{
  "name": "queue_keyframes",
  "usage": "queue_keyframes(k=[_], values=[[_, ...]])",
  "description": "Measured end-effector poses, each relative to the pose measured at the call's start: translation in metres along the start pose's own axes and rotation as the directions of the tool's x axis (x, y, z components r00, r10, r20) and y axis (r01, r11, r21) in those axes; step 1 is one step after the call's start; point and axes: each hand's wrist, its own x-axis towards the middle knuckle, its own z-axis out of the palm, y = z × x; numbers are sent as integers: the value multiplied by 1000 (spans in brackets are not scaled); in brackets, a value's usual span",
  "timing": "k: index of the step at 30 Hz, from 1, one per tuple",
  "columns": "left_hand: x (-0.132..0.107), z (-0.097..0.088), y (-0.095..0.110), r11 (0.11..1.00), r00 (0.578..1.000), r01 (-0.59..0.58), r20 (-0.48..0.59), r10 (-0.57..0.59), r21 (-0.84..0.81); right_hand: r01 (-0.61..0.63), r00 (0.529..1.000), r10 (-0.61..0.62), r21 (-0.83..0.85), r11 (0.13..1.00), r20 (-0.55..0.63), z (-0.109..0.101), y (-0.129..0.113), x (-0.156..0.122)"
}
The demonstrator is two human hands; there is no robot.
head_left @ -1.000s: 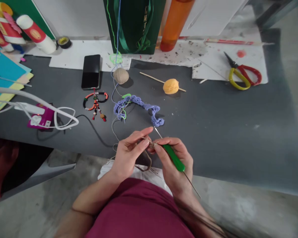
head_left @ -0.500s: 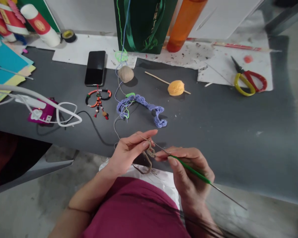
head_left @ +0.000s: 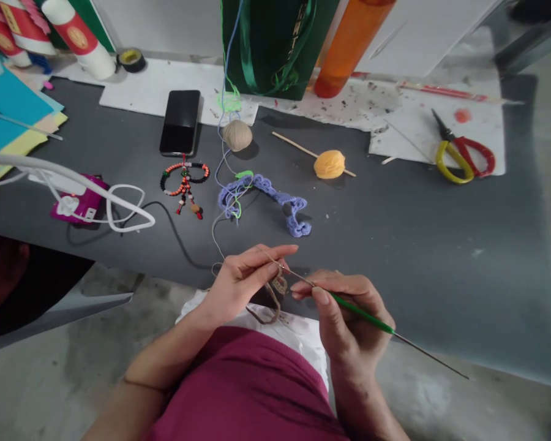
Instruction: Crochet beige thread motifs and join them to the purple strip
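My left hand (head_left: 245, 278) pinches a small beige crochet piece (head_left: 280, 283) between thumb and fingers, its index finger stretched out with yarn over it. From the piece a narrow beige strip (head_left: 270, 313) curls down past the table edge. In my right hand (head_left: 356, 312) is a crochet hook (head_left: 365, 315) with a green grip, held like a pen. Its thin tip reaches the crochet piece beside my left fingertips; the exact stitch is too small to make out. A beige yarn ball (head_left: 237, 135) lies farther back, its strand running toward my left hand.
Purple-blue crochet work (head_left: 280, 197) with green yarn lies ahead of my hands. Behind it are a yellow yarn bundle (head_left: 329, 165) on a stick, a phone (head_left: 180, 123), a beaded bracelet (head_left: 183, 177) and scissors (head_left: 463, 153). White cables (head_left: 133, 208) and a magenta box (head_left: 78, 202) are left.
The hook has shifted slightly right and its rear end points farther out. My right fingertips have drawn a little away from the crochet piece. The camera view has shifted slightly.
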Motion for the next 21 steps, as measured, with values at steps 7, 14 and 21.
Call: queue_keyframes(k=[7,14,21], values=[[-1,3,-2,988,994,85,-56,-93,-130,10,1000,-10,-8,1000,-13,-1,0,0],[-3,7,1,963,983,155,-65,-173,-219,16,1000,-17,18,1000,2,-1,-1,-3],[-1,9,1,945,973,203,-51,-223,-256,11,998,-12,14,1000,63,-2,2,-3]])
